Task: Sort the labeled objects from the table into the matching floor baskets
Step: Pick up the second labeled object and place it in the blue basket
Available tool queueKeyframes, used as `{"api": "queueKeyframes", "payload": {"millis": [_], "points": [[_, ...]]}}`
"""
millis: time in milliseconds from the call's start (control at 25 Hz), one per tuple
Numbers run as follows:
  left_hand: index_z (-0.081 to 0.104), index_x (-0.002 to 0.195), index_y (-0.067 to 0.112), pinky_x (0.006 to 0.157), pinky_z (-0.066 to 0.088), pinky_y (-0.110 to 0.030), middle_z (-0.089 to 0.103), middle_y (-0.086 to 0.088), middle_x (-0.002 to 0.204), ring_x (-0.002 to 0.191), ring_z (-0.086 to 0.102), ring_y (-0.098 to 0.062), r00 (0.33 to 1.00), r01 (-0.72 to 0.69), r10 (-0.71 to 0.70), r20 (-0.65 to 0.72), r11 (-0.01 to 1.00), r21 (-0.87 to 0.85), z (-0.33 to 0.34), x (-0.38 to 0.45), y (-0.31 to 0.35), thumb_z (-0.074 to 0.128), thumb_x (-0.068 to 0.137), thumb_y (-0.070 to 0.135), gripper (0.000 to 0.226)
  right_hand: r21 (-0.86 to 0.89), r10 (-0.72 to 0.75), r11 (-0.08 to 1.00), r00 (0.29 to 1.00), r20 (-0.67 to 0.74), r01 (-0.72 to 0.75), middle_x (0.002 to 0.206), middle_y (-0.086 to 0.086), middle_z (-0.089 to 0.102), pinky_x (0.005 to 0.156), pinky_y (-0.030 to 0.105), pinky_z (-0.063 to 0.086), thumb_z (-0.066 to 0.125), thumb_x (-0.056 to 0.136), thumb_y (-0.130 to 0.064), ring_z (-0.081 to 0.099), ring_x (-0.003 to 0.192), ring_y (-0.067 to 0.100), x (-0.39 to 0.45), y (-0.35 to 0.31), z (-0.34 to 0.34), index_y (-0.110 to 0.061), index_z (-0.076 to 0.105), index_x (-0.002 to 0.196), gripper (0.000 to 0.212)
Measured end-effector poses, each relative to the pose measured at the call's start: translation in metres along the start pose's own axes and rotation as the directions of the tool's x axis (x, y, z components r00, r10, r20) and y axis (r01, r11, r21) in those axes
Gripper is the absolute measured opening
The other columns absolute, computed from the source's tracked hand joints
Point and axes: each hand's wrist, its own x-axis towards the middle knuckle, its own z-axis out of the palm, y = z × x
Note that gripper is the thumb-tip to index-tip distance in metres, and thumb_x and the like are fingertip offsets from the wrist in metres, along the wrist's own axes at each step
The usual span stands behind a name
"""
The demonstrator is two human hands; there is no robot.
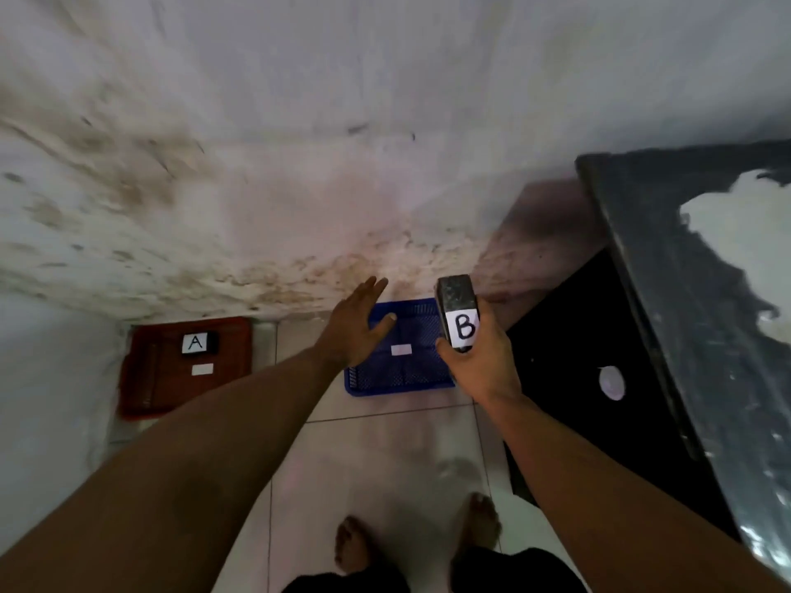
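Observation:
My right hand (481, 363) grips a dark block (457, 301) that carries a white label with the letter B, held upright above the right edge of the blue floor basket (402, 374). A small white tag lies in the blue basket. My left hand (353, 325) hovers flat over that basket's left part, fingers spread and holding nothing. To the left, against the wall, stands a red basket (145, 391) with a dark block labelled A (199, 342) and a white tag inside it.
A dark table (667, 293) with a worn, patchy top runs along the right side, a black space beneath it. A stained wall (299, 164) rises behind the baskets. My bare feet (355, 545) stand on pale floor tiles at the bottom.

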Motion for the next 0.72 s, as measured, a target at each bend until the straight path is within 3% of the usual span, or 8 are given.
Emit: {"api": "queueKeyframes", "payload": {"millis": [160,400,720], "points": [[0.024,0.153,0.024,0.119,0.018,-0.041,0.019,-0.006,0.162,0.148,0.019,-0.022,0.999,0.017,-0.018,-0.034,0.999,-0.032,0.083,0.042,-0.08,0.051,0.098,0.042,0.064,-0.056,0.037,0.998,0.999,0.014,-0.036,0.116,0.005,0.064,0.081,0.034,0.054,0.08,0.07,-0.028,0.064,0.098,0.021,0.037,0.097,0.077,-0.024,0.034,0.142,0.086],[0.019,0.153,0.024,0.118,0.022,-0.046,0.018,-0.007,0.162,0.147,0.02,-0.025,0.998,0.058,-0.058,-0.024,0.998,0.012,0.193,0.089,-0.202,0.05,0.097,0.045,0.068,-0.088,0.038,0.995,0.999,0.033,-0.035,0.122,0.009,0.063,0.086,0.043,0.054,0.081,0.07,-0.024,0.062,0.105,0.027,0.094,0.231,0.181,-0.017,0.039,0.141,0.083],[0.013,0.154,0.023,0.12,0.014,-0.042,0.007,-0.009,0.164,0.149,0.011,-0.028,0.996,0.076,-0.084,0.038,0.983,0.168,0.302,0.131,-0.314,0.054,0.092,0.052,0.08,-0.166,0.009,0.986,0.999,0.042,-0.002,0.122,0.012,0.062,0.087,0.037,0.051,0.082,0.067,-0.029,0.061,0.105,0.029,0.169,0.353,0.275,-0.016,0.036,0.141,0.088]]}}
